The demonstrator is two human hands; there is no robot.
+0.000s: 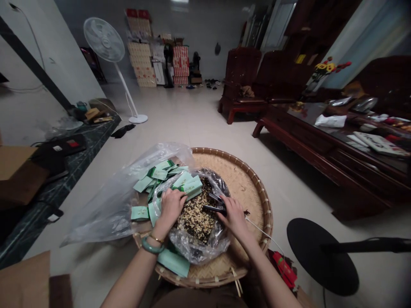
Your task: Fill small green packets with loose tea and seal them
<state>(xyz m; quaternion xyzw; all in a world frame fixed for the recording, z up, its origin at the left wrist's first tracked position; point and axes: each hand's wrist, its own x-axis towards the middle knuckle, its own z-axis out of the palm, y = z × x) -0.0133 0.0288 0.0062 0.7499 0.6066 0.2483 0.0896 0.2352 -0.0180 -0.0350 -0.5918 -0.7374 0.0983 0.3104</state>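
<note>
My left hand [171,206] is closed at the near edge of a pale green packet [192,185], with fingers bent against it. In my right hand [234,211] is a black two-armed clamp [214,208], its arms apart and pointing left. A thin white cord [265,234] trails to the right from near that hand. Between my hands, a clear plastic bag [201,252] lies open around a heap of dark and pale dried bits [201,216]. More green packets [157,173] are piled behind my left hand, partly inside a large clear bag [109,205].
A round woven bamboo tray [253,184] carries all this. A round black stand base [321,256] is on the floor at right. Cardboard [24,278] sits at lower left. Farther off are a white fan [104,40], a dark wooden table [298,141] and stacked boxes [141,60].
</note>
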